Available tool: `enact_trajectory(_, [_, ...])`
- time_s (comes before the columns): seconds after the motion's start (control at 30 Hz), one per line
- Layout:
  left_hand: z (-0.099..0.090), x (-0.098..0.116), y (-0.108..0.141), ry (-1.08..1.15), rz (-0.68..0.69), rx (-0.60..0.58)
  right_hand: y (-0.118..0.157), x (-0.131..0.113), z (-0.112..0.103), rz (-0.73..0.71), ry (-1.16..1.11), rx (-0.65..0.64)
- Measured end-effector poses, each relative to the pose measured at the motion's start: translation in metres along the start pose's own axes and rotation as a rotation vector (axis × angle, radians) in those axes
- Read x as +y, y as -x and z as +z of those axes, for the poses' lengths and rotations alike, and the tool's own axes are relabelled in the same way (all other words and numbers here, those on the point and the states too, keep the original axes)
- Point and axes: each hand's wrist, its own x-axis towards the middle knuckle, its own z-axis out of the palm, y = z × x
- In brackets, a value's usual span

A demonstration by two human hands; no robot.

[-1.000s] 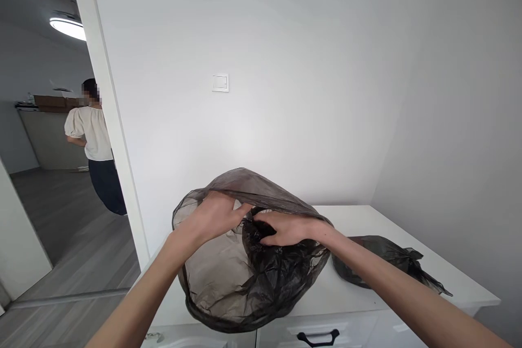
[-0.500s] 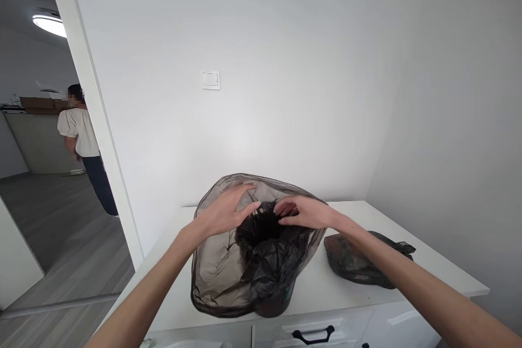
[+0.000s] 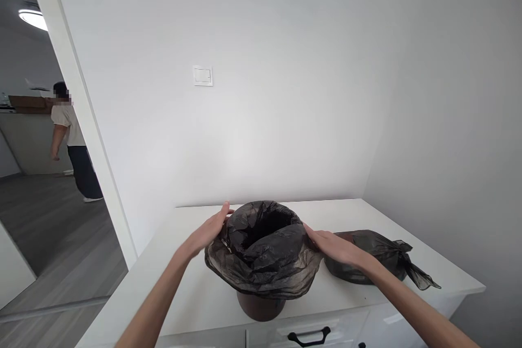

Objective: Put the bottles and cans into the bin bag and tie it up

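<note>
A thin black plastic garbage bag point(image 3: 269, 253) lines a brown bin point(image 3: 261, 307), its edge folded down over the rim and hanging around the outside. The bag's dark mouth faces up, and the bin's bottom cannot be made out. Against the bag's left side rests my left hand point(image 3: 212, 228), fingers stretched and partly hidden behind the plastic. My right hand point(image 3: 330, 243) lies flat against the right side, its fingers extended. Neither hand grips the bag visibly.
To the right, a knotted black bag point(image 3: 375, 253) with something inside lies on the white cabinet top point(image 3: 196, 293). A black drawer handle point(image 3: 309, 336) sticks out in front. Behind is a wall with a switch point(image 3: 203, 75). Through the doorway at left a person point(image 3: 75, 136) stands.
The bag's edge, spread wide and upward before, is now folded down around the bin. My hands have moved from inside the opening to its outer sides. The person in the doorway has shifted.
</note>
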Motion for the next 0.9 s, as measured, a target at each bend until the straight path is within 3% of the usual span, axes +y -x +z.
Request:
enact_trajectory(0.13, [0.036, -0.002, 0.058, -0.092, 0.213, 0.359, 0.038, 0.006, 0.021, -0.187, 0.098, 0.410])
enact_trajectory(0.17, [0.047, -0.002, 0.069, -0.103, 0.269, 0.423, 0.047, 0.009, 0.029, -0.262, 0.137, 0.460])
enact_trajectory(0.3, [0.078, -0.012, 0.091, -0.156, 0.453, 0.554, 0.071, 0.020, 0.061, -0.579, 0.414, 0.352])
enact_trajectory(0.37, [0.086, -0.023, 0.095, -0.177, 0.491, 0.593, 0.074, 0.026, 0.075, -0.653, 0.540, 0.288])
enact_trajectory(0.5, [0.098, -0.042, 0.114, -0.211, 0.463, 0.669, 0.075, 0.029, 0.087, -0.657, 0.658, 0.214])
enact_trajectory(0.67, [0.103, -0.037, 0.159, -0.172, 0.322, 0.644, 0.083, 0.016, 0.067, -0.543, 0.541, 0.136])
enact_trajectory(0.77, [0.098, -0.026, 0.173, -0.149, 0.303, 0.612, 0.088, 0.001, 0.051, -0.471, 0.332, 0.236])
enact_trajectory(0.9, [0.094, -0.032, 0.193, -0.247, 0.451, 0.564, 0.085, -0.015, 0.047, -0.520, 0.234, 0.382])
